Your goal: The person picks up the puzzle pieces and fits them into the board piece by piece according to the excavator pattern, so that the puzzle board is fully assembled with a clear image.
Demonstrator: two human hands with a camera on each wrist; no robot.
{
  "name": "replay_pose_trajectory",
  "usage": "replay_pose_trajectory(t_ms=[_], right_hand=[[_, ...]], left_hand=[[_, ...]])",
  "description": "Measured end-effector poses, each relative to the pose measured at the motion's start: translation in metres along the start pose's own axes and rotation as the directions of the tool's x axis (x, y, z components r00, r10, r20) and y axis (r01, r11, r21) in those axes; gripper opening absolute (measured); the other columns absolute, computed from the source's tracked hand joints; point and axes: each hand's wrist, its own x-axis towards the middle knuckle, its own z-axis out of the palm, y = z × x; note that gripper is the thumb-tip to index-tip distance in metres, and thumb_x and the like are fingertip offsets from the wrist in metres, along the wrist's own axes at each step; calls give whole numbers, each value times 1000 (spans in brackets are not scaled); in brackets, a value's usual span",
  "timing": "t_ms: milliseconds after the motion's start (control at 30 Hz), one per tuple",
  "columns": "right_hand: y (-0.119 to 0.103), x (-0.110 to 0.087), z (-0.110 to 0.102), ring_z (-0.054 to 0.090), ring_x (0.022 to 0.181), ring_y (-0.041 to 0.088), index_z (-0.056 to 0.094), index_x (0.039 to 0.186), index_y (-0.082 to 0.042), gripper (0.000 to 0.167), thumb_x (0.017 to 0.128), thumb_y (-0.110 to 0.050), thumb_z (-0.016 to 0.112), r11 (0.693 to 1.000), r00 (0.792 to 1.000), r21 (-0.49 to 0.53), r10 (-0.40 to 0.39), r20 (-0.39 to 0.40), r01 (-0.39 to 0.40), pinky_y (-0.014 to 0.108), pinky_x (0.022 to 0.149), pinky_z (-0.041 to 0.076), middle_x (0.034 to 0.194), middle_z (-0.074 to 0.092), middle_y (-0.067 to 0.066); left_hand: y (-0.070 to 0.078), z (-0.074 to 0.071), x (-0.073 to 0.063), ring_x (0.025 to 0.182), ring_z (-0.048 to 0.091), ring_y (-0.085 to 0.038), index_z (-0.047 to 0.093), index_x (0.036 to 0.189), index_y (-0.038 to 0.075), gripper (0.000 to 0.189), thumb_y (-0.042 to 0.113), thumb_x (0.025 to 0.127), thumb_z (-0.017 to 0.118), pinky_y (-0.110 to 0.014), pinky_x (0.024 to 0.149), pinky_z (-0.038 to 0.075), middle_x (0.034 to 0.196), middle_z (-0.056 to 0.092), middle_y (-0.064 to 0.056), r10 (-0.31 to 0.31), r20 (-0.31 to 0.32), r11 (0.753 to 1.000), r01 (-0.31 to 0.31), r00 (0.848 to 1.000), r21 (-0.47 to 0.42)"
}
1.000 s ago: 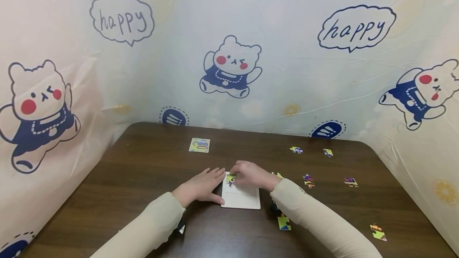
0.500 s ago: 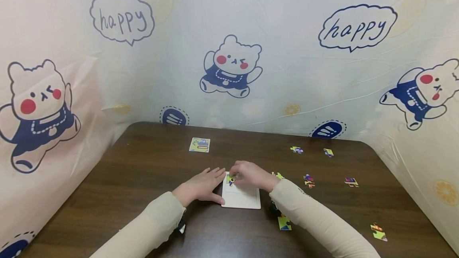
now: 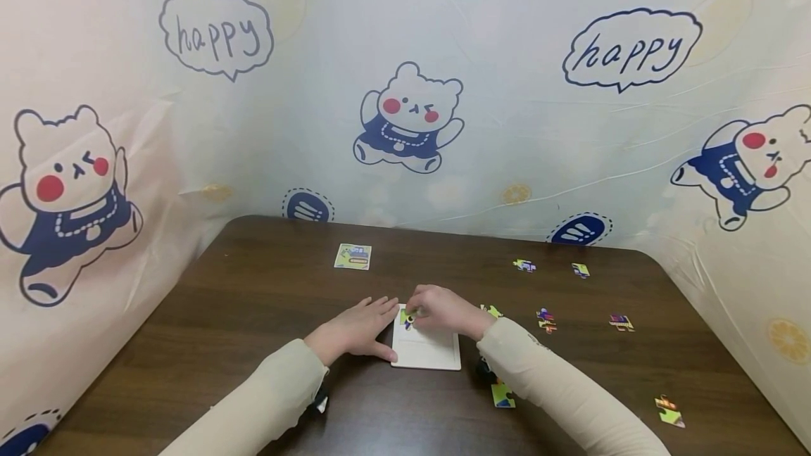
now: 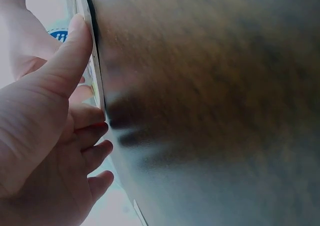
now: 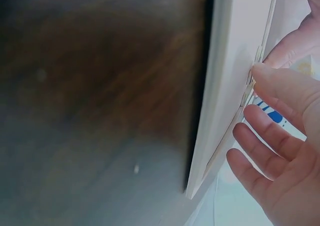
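A white puzzle board (image 3: 427,354) lies on the table in front of me. My left hand (image 3: 356,329) rests flat along its left side in the head view; the thumb touches the near left edge and the fingertips are by the far left corner. In the board's far left corner sits a green and yellow jigsaw puzzle piece (image 3: 407,319). My right hand (image 3: 441,309) reaches over the board and pinches at that piece with thumb and index finger, its other fingers loosely bent in the right wrist view (image 5: 287,151). The hand hides part of the board.
A small square picture card (image 3: 353,257) lies at the back left. Several loose puzzle pieces are spread to the right, such as one piece (image 3: 621,322), another piece (image 3: 669,410) and one piece by the right sleeve (image 3: 503,395). A printed cloth surrounds the table (image 3: 209,343).
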Motion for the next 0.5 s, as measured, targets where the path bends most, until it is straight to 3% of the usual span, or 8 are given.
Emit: replay_pose_trajectory(t_ms=[333, 500], right_hand=[[6, -4, -5, 55, 90, 16, 69, 102, -8, 19, 83, -12, 69, 1000, 999, 11, -4, -33, 4, 30, 78, 47, 98, 59, 2], [20, -8, -16, 55, 95, 16, 68, 106, -8, 23, 85, -14, 68, 999, 995, 26, 46, -86, -44, 33, 81, 47, 102, 59, 1]], left_hand=[[-1, 2, 3, 134, 24, -27, 36, 140, 0, 88, 56, 77, 63, -43, 108, 18, 146, 31, -12, -14, 15, 1000, 14, 1000, 23], [-1, 2, 3, 135, 23, -26, 36, 140, 1, 88, 56, 77, 64, -42, 108, 18, 146, 30, -11, -26, 23, 1000, 25, 999, 18]])
